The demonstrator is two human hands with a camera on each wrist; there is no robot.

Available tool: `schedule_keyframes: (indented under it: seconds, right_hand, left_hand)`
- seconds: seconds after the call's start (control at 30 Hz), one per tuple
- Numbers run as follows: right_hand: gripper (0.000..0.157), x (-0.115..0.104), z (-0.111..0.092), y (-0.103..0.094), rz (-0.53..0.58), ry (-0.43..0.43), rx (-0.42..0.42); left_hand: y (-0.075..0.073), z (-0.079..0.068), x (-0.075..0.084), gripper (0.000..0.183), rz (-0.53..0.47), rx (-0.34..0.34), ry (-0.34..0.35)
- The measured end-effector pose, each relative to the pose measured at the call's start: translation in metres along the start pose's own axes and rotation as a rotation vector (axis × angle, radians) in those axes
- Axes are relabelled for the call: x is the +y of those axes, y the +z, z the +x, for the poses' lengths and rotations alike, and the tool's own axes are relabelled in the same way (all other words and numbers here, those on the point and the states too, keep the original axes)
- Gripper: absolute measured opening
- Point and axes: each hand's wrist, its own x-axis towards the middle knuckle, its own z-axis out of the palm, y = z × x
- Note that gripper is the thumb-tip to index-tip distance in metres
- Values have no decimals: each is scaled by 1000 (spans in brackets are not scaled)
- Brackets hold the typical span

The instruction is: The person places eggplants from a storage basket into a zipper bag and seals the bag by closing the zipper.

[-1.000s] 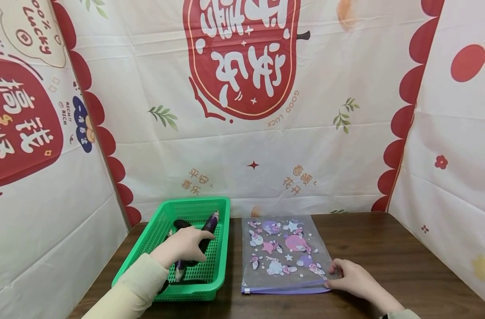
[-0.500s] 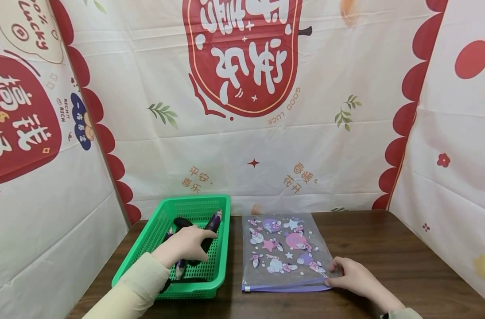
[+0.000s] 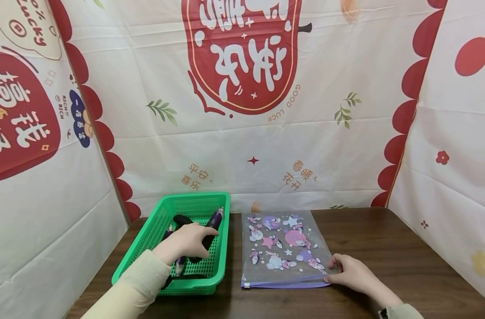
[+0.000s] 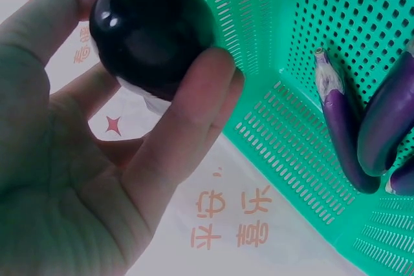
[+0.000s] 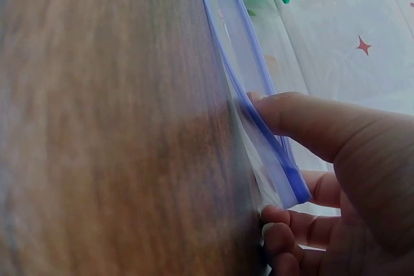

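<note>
The left hand (image 3: 186, 243) is over the green basket (image 3: 186, 287) on the table (image 3: 366, 235), its fingers curled and clamped round a dark eggplant (image 4: 152, 30), with further eggplants (image 4: 388, 117) lying in the basket. The right hand (image 3: 353, 274) has thumb and fingers pinched on the near right corner of the printed zip bag (image 3: 280, 274), which lies flat, just beside the basket.

The basket (image 3: 224, 248) sits there on the table (image 3: 370, 239), eggplants (image 4: 339, 127) in it, the left hand (image 3: 186, 239) over it. Right of the basket lies the bag (image 3: 286, 248), the right hand (image 3: 351, 272) at its outer side. Behind the basket hangs a cloth (image 3: 326, 150).
</note>
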Motion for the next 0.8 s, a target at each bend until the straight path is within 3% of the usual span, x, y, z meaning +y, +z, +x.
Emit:
schedule_keyframes:
  seconds: [0.8]
  right_hand:
    - [34, 1, 0, 0, -6, 5, 9]
  left_hand:
    - [-2, 1, 9, 56, -8, -15, 14]
